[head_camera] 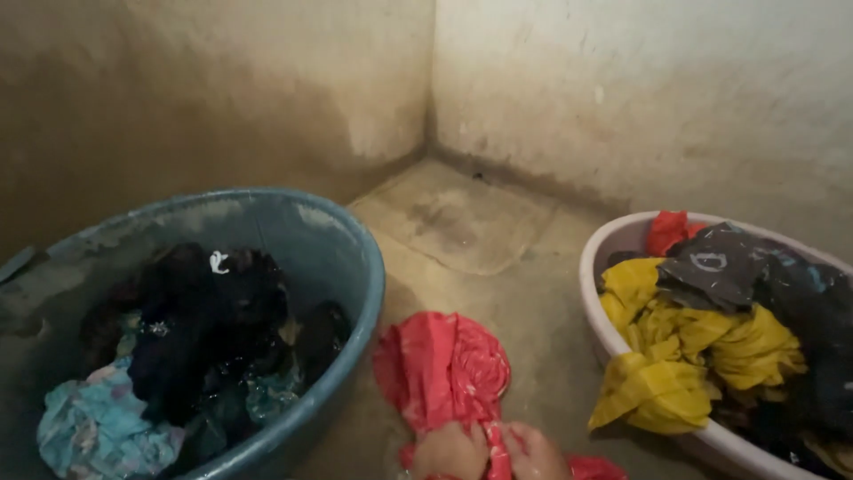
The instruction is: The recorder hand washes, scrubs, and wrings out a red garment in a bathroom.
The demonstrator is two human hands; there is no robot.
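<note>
Two hands, left hand (pixel 450 452) and right hand (pixel 534 453), wring one red cloth (pixel 442 366) between two tubs.

Both hands, left (pixel 450 452) and right (pixel 534 453), grip a wet red cloth (pixel 442 366); blue tub (pixel 355 267) left; pale basin (pixel 597 267) right.

Only the two hands show, at the bottom edge: left hand (pixel 450 452), right hand (pixel 534 453). Both bare and wet-looking, no gloves, rings or sleeves visible (wrists cut off by frame).
</note>
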